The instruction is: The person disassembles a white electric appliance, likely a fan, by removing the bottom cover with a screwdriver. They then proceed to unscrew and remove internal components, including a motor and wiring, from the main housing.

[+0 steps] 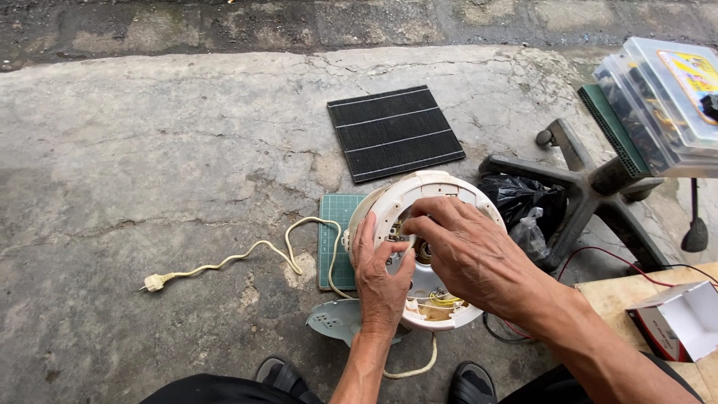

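We looked down at a cracked concrete floor (149, 150), the widest thing in view. At the right edge sat a stack of clear plastic boxes (658, 97) with small parts inside that we could not make out, resting over a black star-shaped chair base (591, 194). A black ribbed panel (395, 132) lay flat further out on the concrete.

Close in front of us stood the round white appliance (426, 251), turned bottom up on the floor, partly over a green cutting mat (333, 239). Its base was open, and inside we saw a shiny metal plate, yellow wires and a brass-coloured part in the middle. Its cream cord (247, 258) snaked off to the left and ended in a plug (153, 283) lying on the concrete. A grey cover plate (336, 322) lay just beside the appliance, near our feet.

A small open white cardboard box (692, 322) sat on a wooden board (621, 295) at the right; we could not tell what it held.

Our left hand (381, 280) lay on the rim, fingers loosely curled against it. Our right hand (467, 251) reached into the open base, fingers bent down; whether they gripped anything we could not tell.
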